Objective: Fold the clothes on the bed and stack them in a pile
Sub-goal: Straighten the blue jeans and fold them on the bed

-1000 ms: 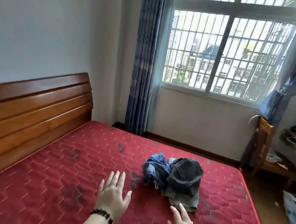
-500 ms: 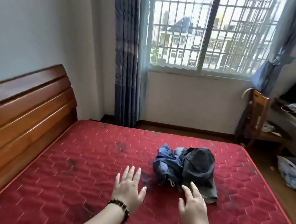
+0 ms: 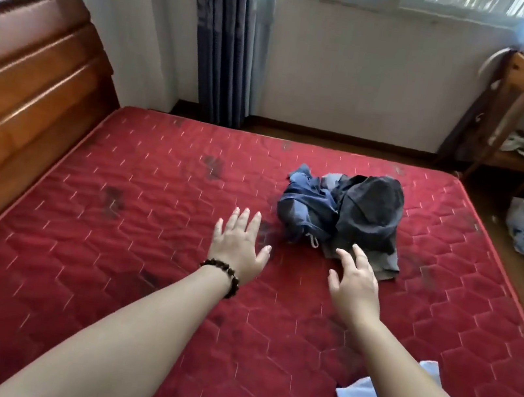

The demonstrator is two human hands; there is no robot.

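The bed [image 3: 129, 246], covered by a red quilted mattress, carries an unfolded heap of clothes [image 3: 347, 215] at 1 o'clock from frame centre, blue garment left, dark grey garment right. The left hand [image 3: 237, 246] hovers at 8 o'clock from the heap, fingers straight and spread, holding nothing. The right hand [image 3: 355, 281], at 6 o'clock from the heap, has relaxed open fingers [image 3: 346, 256] overlapping the grey garment's near edge.
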